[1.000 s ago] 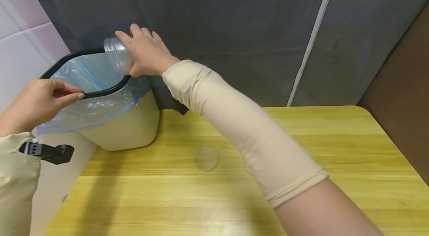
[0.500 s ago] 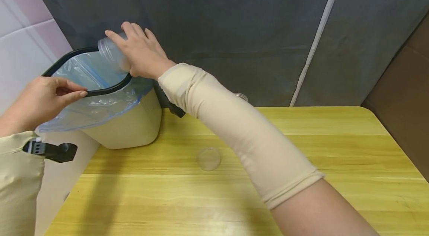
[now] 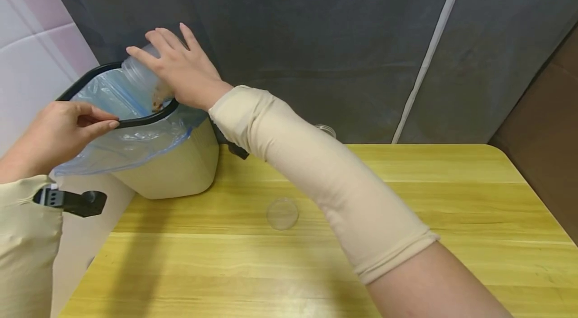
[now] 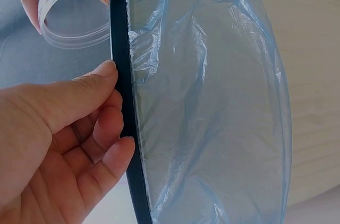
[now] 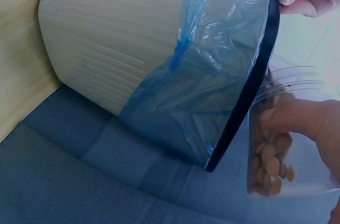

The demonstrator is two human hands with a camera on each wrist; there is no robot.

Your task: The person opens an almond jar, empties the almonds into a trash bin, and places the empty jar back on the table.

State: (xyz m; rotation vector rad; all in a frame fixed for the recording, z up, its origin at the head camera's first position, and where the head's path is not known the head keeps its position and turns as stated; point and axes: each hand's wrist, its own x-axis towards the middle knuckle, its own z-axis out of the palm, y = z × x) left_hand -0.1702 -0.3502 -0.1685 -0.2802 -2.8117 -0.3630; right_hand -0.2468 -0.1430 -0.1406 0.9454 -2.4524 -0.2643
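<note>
My left hand (image 3: pixel 58 132) pinches the black rim (image 4: pixel 121 27) of a cream trash bin (image 3: pixel 180 172), thumb and fingertips on its near side. A thin blue bag (image 4: pixel 207 102) lines the bin and folds down over the outside. My right hand (image 3: pixel 182 69) grips a clear plastic jar (image 3: pixel 135 72) lying tipped on its side, its wide mouth over the bin's opening. Inside it, brown almond-like pieces (image 5: pixel 271 165) lie along the lower wall, as the right wrist view shows. The far part of the jar is hidden behind my fingers.
A clear round lid (image 3: pixel 282 214) lies flat on the yellow wooden table (image 3: pixel 217 268). Behind my right sleeve shows the ringed top of another clear container (image 3: pixel 326 130). A grey curtain (image 3: pixel 307 47) hangs behind, and a pale wall (image 3: pixel 36 67) stands left.
My right hand has moved left with the jar, turning its mouth further over the bin. Brown pieces now show near the jar's lower side. My left hand keeps its pinch on the rim.
</note>
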